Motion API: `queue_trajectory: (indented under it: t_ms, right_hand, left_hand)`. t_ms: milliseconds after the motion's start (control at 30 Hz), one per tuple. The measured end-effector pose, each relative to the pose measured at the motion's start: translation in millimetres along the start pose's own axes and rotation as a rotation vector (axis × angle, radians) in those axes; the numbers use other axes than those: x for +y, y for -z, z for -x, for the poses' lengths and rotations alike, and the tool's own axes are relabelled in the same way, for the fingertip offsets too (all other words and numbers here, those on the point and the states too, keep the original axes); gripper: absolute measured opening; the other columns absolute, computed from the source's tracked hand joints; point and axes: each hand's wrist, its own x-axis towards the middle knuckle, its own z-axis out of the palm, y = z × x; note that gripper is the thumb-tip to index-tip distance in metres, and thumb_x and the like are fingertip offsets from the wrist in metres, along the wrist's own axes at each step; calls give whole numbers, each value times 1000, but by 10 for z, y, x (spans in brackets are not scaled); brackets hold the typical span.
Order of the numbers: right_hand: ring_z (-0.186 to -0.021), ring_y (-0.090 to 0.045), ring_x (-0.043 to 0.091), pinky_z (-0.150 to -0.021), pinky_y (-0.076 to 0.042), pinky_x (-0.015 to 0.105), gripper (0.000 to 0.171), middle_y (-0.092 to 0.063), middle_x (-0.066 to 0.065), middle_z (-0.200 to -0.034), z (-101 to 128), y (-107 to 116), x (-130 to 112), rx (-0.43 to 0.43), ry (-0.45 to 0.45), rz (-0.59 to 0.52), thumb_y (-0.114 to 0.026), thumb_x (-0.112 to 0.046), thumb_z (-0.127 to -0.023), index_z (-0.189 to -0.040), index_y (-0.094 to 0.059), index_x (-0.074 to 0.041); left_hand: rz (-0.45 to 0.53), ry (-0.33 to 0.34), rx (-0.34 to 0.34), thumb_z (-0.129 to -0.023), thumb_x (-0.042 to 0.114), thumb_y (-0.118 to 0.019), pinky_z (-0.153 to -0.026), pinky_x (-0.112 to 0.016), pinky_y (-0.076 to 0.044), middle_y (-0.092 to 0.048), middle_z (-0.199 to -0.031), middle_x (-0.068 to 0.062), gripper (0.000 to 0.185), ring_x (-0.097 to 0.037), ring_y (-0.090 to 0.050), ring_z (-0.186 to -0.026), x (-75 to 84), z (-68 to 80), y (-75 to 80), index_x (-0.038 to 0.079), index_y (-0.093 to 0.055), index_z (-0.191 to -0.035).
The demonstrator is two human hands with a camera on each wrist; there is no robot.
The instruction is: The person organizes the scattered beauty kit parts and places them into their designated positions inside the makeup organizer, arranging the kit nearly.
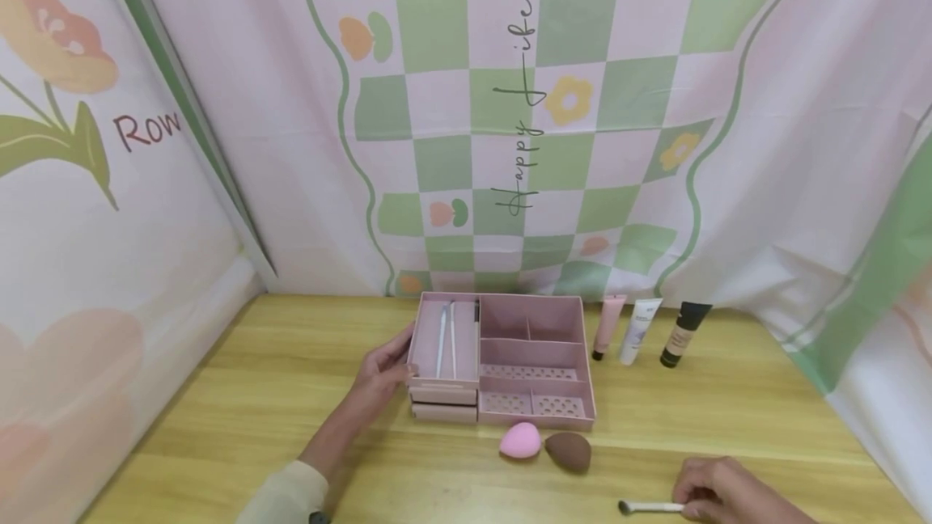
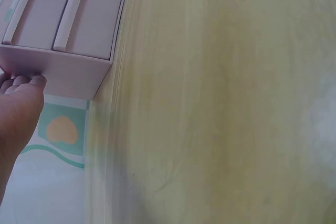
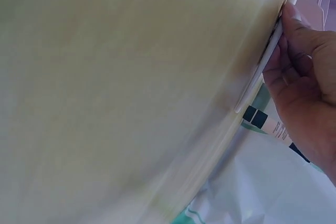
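A pink makeup organizer (image 1: pixel 531 318) stands on the table, with drawers at its left front and open compartments to the right. My left hand (image 1: pixel 384 368) grips its left side, the thumb over the top edge near the front corner; the fingers (image 2: pixel 21 83) touch the side wall. Two thin white sticks (image 1: pixel 446 338) lie in its upper left tray. At the front right, my right hand (image 1: pixel 717 488) pinches a makeup brush (image 1: pixel 648 507) by its pale handle, the dark bristles pointing left. The brush (image 3: pixel 262 59) appears edge-on near the table surface in the right wrist view.
A pink makeup sponge (image 1: pixel 520 441) and a brown one (image 1: pixel 570 452) lie before the organizer. Right of it stand a pink tube (image 1: pixel 608 327), a white tube (image 1: pixel 640 331) and a black-and-beige tube (image 1: pixel 684 335). Printed curtains (image 1: pixel 582 144) hang behind the table (image 1: pixel 255 395).
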Motion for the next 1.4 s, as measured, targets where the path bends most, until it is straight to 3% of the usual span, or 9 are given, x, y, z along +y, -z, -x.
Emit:
queue_trajectory:
  t_ms: [300, 600, 800, 1033, 1200, 1400]
  right_hand:
    - [-73, -51, -12, -53, -44, 16, 7, -64, -15, -84, 9, 54, -7, 6, -90, 102, -62, -17, -91, -91, -69, -17]
    - [-73, -54, -12, -52, -48, 17, 7, -69, -10, -82, -22, 123, -64, 64, -69, 152, -63, -9, -90, -93, -69, -10]
    - [-70, -56, -9, -51, -52, 17, 8, -70, -5, -77, -126, 167, -141, 121, 8, 186, -64, -2, -86, -90, -69, -7]
    - [-72, -57, -11, -52, -52, 17, 6, -71, -1, -77, -267, 240, -253, 140, -5, 243, -68, -3, -83, -87, -70, -6]
    - [-69, -57, -10, -52, -52, 16, 7, -71, -2, -75, -370, 263, -337, 203, -5, 304, -69, -2, -82, -86, -71, -7]
    - [-72, -59, -10, -54, -54, 17, 6, -73, 4, -78, -521, 275, -448, 251, 6, 304, -69, -4, -82, -88, -71, -5]
  left_hand:
    - [-5, -2, -2, -88, 1, -52, -119, -27, -24, -9, -165, -16, 74, -32, -10, -153, 9, 7, -13, -2, -17, -153]
    - [3, -11, -9, -88, 0, -52, -119, -26, -24, -9, -165, -16, 74, -32, -10, -153, 9, 6, -15, -3, -17, -153]
    - [6, -6, -4, -88, 0, -52, -119, -27, -23, -9, -165, -16, 74, -32, -10, -154, 19, 9, -18, -2, -17, -153]
    - [9, -7, -1, -89, 0, -52, -119, -26, -23, -9, -165, -16, 73, -31, -10, -154, 20, 15, -14, -3, -17, -153]
    - [11, -15, -7, -89, -1, -51, -118, -23, -25, -9, -165, -17, 73, -31, -10, -154, 10, 16, -10, -3, -16, -153]
    - [13, -14, 1, -90, 0, -51, -118, -24, -25, -9, -165, -17, 72, -31, -10, -153, 7, 17, -18, -4, -16, -153]
